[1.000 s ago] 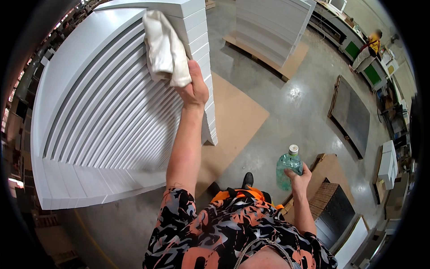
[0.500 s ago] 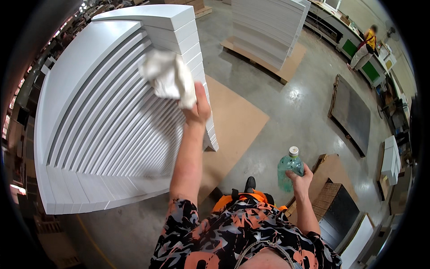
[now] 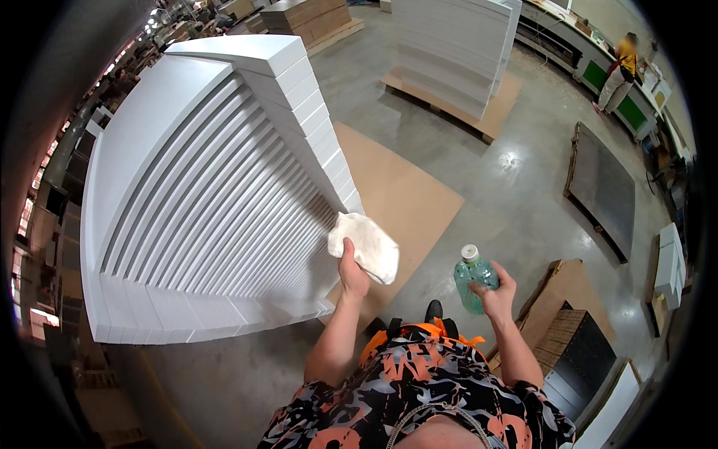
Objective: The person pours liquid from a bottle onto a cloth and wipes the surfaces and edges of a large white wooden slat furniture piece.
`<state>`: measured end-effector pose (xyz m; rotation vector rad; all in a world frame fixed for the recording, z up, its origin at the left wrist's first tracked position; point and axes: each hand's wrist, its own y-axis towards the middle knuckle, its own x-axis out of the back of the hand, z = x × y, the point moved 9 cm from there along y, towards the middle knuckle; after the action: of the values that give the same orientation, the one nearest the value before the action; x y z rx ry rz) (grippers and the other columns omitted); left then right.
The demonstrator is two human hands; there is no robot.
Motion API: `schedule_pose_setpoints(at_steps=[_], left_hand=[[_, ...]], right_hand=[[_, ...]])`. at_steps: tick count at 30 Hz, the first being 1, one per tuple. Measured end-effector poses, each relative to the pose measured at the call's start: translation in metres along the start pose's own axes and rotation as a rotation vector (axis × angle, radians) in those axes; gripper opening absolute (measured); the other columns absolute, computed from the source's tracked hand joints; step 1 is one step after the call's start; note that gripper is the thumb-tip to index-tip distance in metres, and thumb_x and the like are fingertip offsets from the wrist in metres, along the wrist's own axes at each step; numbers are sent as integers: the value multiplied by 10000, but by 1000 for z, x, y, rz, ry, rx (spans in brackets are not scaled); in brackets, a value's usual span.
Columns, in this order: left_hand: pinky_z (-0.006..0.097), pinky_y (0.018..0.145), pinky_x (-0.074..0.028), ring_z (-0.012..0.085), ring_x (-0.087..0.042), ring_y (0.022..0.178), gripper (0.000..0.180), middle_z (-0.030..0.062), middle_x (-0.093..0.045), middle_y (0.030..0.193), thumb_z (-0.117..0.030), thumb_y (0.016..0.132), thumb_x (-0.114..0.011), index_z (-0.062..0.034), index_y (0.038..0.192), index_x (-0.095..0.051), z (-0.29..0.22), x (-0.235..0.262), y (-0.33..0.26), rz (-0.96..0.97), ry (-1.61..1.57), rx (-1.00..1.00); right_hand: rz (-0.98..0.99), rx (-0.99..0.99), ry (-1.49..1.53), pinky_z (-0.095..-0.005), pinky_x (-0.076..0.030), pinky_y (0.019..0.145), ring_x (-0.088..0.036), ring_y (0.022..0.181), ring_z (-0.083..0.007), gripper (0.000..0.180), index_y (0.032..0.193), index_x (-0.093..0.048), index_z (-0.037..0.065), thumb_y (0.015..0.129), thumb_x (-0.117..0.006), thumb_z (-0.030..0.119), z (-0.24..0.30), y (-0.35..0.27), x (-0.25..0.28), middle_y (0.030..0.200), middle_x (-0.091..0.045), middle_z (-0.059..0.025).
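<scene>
My left hand point(image 3: 354, 278) grips a folded white cloth point(image 3: 366, 245), thumb on top, beside the near right corner of a tall stack of white panels point(image 3: 295, 97). The panels stack into a curved block with recessed ribbed rows inside a raised frame. In my right hand point(image 3: 496, 293) is a clear green plastic bottle point(image 3: 470, 283) with a white cap, held upright, fingers wrapped round its side. How much liquid it holds I cannot make out.
Brown board point(image 3: 419, 202) lies under the stack. Another white panel stack point(image 3: 449, 60) stands on a pallet ahead. To the right are a dark flat slab point(image 3: 602, 191) and a dark stack with cardboard point(image 3: 576, 352). A person in yellow point(image 3: 622, 67) stands at a far bench.
My left hand has come down and toward me with the cloth, away from over the ribbed rows to the stack's near corner. The right hand still holds the bottle, shifted slightly left.
</scene>
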<state>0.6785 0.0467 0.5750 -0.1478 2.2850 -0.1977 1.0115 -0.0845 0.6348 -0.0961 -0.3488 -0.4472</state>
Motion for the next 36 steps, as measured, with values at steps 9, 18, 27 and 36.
schedule_pose_setpoints(at_steps=[9, 18, 27, 36], left_hand=[[442, 1116, -370, 296, -462, 1330, 589, 143, -465, 1447, -427, 1037, -372, -13, 1454, -351, -15, -125, -80, 160, -104, 158], [488, 1145, -324, 332, -400, 1378, 637, 159, -401, 1500, -459, 1029, -345, -24, 1493, -299, 23, -163, -110, 120, -237, 224], [477, 1118, -364, 328, -438, 1348, 624, 166, -432, 1469, -448, 1030, -357, -10, 1472, -322, 2, -167, -103, 148, -305, 209], [485, 1127, -353, 339, -431, 1353, 606, 169, -416, 1482, -425, 1036, -335, -11, 1478, -312, -19, -146, -91, 161, -325, 218]], right_hand=[[141, 958, -566, -365, -502, 633, -603, 681, -296, 600, 1096, -651, 80, 500, -681, 23, 167, 37, -9, 773, -595, -97], [204, 1578, -828, -361, -502, 708, -585, 731, -239, 509, 1091, -633, 61, 585, -677, 92, 246, 43, -8, 739, -502, -56], [145, 1766, -995, -364, -525, 802, -610, 784, -220, 393, 1034, -645, 52, 651, -641, 139, 273, 26, -27, 766, -522, -58], [83, 1777, -994, -307, -470, 705, -561, 679, -176, 355, 971, -651, 40, 636, -635, 155, 303, 22, -54, 692, -490, -19]])
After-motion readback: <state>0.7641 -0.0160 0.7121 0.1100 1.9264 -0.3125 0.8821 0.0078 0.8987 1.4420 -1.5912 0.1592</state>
